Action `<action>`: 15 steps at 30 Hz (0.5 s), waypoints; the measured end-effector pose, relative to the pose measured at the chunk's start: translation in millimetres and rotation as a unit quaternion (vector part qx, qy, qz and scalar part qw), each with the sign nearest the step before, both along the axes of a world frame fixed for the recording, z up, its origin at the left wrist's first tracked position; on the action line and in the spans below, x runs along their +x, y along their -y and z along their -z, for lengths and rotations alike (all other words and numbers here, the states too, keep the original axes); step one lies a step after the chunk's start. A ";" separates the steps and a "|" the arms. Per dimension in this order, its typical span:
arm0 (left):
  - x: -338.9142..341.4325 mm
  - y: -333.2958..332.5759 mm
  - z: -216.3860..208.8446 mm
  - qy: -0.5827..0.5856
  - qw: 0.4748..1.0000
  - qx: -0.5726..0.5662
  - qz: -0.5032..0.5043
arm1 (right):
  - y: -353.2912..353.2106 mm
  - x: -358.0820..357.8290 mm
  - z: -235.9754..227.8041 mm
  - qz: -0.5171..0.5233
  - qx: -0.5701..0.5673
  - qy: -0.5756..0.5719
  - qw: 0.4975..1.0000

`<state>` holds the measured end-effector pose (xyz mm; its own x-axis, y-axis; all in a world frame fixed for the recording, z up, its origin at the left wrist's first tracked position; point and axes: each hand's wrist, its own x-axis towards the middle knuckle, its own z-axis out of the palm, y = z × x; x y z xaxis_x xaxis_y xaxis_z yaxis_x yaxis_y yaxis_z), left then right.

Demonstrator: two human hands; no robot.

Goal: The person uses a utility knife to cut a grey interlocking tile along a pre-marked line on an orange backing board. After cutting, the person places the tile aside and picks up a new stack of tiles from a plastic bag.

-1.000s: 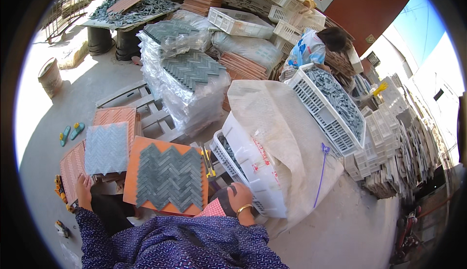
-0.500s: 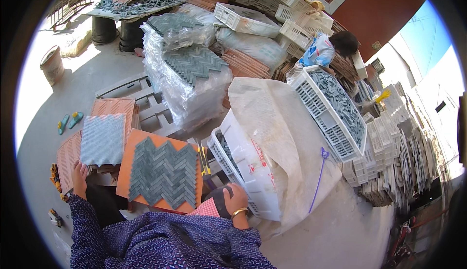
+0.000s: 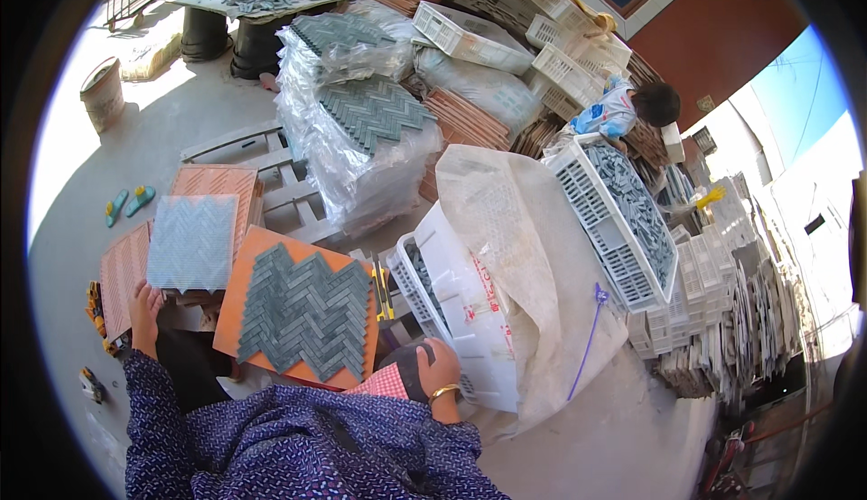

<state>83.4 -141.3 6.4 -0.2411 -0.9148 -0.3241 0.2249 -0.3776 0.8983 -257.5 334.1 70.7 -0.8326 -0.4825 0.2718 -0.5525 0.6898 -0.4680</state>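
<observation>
My left hand (image 3: 145, 310) is raised with its fingers apart, beside the near edge of a white mesh sheet (image 3: 191, 242) lying on a stack of orange patterned boards. Nothing shows in it. My right hand (image 3: 439, 369) rests, holding nothing I can see, on my knee over dark and red-checked cloth (image 3: 381, 381); its fingers lie loosely bent. Between the hands, an orange board (image 3: 229, 328) in front of me carries grey-green narrow tiles (image 3: 304, 313) laid in a herringbone pattern. A yellow-and-black tool (image 3: 382, 292) lies just past its right edge.
At my right stand a white crate (image 3: 420, 297) under a pale cloth (image 3: 533, 256) and a tile-filled crate (image 3: 623, 211), with a person (image 3: 623, 112) behind it. Plastic-wrapped tile sheets (image 3: 352, 157) are stacked ahead. Green slippers (image 3: 128, 204) and a bucket (image 3: 102, 93) are left.
The view has shifted slightly, moving the far scene a little right and down. My left hand's fingers have drawn in a little; my right hand stays on my knee.
</observation>
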 end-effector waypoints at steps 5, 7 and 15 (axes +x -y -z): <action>-1.5 -1.7 -3.8 -0.002 1.000 -0.007 0.001 | 0.7 0.5 -0.5 -0.001 -0.001 -0.003 1.000; -1.1 -1.1 -1.4 -0.005 1.000 -0.005 0.001 | 0.2 0.6 -0.8 0.002 -0.001 0.004 1.000; 2.1 3.1 6.1 -0.002 1.000 -0.006 0.003 | 0.0 0.7 -2.3 0.004 -0.003 0.023 1.000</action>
<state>85.5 -144.4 0.3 -0.2479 -0.9169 -0.3127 0.2267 -0.3688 0.9014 -256.8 334.1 73.0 -0.8485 -0.4736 0.2363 -0.5243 0.6911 -0.4975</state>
